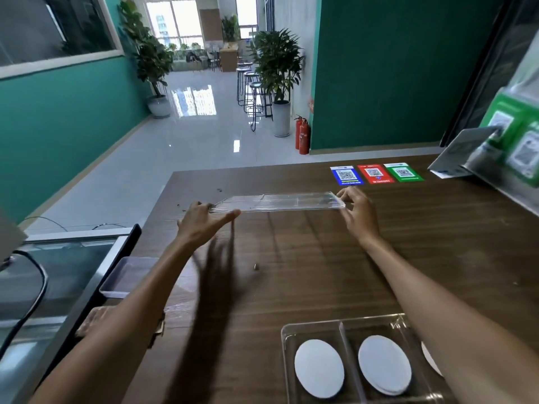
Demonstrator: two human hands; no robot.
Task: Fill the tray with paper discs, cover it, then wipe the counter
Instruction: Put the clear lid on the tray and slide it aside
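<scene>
You hold the clear lid point(277, 202) by its ends at frame centre, left hand point(204, 218) and right hand point(357, 211) fingers pinching it, ready to cover the disc-filled tray point(291, 330) at lower right of the bench point(291, 272).

Bright daylight pours through the far windows point(175, 23), glaring off the floor point(194, 100); arms shadow the counter point(291, 258); edges bend, slightly soft.

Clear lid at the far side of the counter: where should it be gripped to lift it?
Grip the clear lid by its two short ends, one hand from each side. It is long, thin and flat, and the left hand and right hand already sit there.
</scene>
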